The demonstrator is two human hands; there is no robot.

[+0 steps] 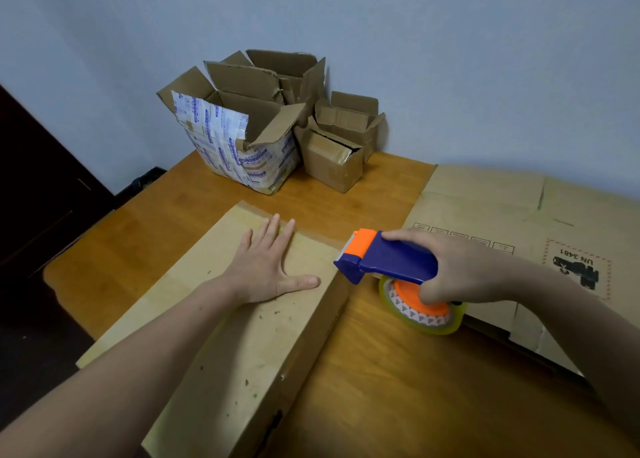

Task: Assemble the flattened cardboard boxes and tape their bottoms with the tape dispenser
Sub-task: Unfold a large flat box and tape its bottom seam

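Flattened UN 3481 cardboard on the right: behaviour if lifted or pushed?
Likely light but floppy: the flattened cardboard is a wide thin sheet with visible creases, apt to fold there. Flat on the smooth table, it probably slides when pushed.

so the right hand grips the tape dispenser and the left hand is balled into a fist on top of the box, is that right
Not quite. The left hand is not in a fist: it lies flat, fingers straight and spread, on top of the box. The rest holds: the right hand grips the tape dispenser. The head view shows this.
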